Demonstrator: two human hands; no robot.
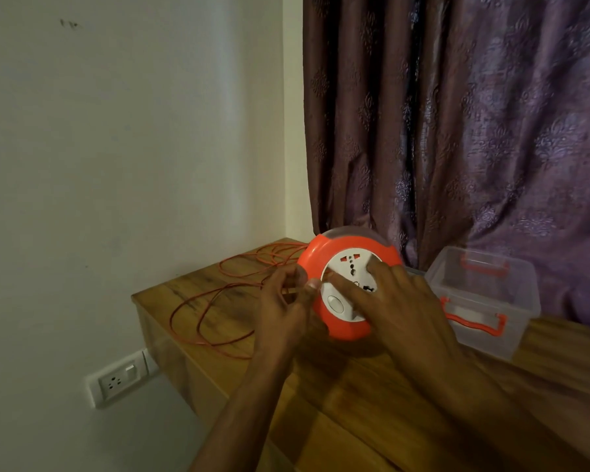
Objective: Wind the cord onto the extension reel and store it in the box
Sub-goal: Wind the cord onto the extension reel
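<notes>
Orange reel, tilted on the wooden table, sits under the right hand, whose straight, spread fingers press its white socket face. Just left of those fingers, the left hand pinches the thin orange cord at the reel's rim. Beyond the left fingertips, loose cord loops lie over the tabletop. Right of the right hand stands the clear box, lid off, orange handles showing.
</notes>
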